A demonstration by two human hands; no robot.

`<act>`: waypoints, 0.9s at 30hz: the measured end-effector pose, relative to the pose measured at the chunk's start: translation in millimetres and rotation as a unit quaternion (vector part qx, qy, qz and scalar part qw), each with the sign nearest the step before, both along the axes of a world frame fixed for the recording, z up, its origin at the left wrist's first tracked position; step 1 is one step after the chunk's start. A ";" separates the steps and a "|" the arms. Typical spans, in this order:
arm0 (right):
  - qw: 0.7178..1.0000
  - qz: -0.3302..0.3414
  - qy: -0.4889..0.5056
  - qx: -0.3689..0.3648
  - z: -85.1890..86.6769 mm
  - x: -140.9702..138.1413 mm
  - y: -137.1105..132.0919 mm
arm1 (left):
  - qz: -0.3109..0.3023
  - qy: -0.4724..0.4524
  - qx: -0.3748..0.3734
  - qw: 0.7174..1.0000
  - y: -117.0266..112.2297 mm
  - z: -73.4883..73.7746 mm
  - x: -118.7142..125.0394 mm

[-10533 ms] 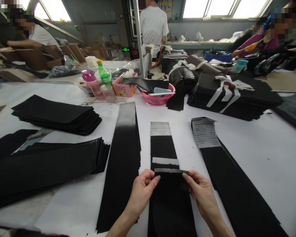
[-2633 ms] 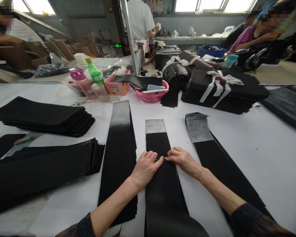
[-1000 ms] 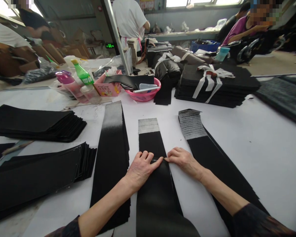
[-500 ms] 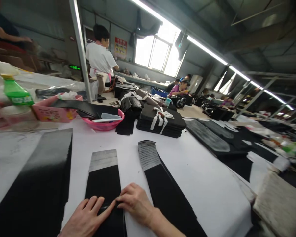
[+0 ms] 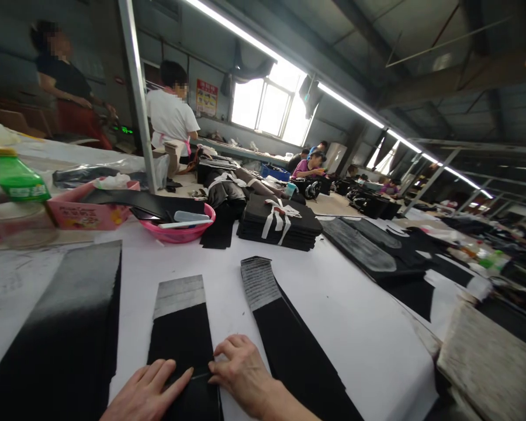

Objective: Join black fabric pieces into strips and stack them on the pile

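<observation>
The middle black strip (image 5: pixel 180 333), with a grey end, lies lengthwise on white paper. My left hand (image 5: pixel 142 389) rests on its left side, palm down, fingers stretched out and index finger pointing along a thin pale line across the strip. At the strip's right edge my right hand (image 5: pixel 244 374) pinches with thumb and fingertips; whether the edge is one layer or several I cannot tell. To the right lies a stack of long black strips (image 5: pixel 296 339) with striped grey ends. On the left is a wider pile of black pieces (image 5: pixel 65 327).
Beyond the strips stand a pink bowl (image 5: pixel 177 232), a pink box (image 5: pixel 90 213), a green bottle (image 5: pixel 20 175) and a tied black bundle (image 5: pixel 278 222). Black cut pieces (image 5: pixel 363 248) lie at the right, past the paper (image 5: pixel 355 316). Other people are further back.
My left index fingertip has drawn back leftward from my right fingers, and the pale line between them shows more. A person at the far left now stands further right. The view has shifted slightly.
</observation>
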State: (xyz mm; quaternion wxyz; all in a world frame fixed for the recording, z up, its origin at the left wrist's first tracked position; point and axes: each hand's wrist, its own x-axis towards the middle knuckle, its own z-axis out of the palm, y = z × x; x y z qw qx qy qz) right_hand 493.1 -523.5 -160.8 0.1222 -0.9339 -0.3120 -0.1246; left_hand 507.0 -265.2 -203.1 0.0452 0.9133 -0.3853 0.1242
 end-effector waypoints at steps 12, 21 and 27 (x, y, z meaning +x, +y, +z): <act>0.993 -0.030 0.112 0.035 17.4 -8.5 23.6 | -0.043 0.041 -0.003 0.998 -14.0 57.8 -1.9; 0.992 0.051 0.110 -0.021 32.2 1.3 19.6 | -0.023 0.109 -0.113 0.987 7.2 59.6 3.4; 0.995 0.075 0.054 -0.047 26.1 9.0 27.6 | -0.045 0.137 -0.140 0.980 15.1 57.1 4.3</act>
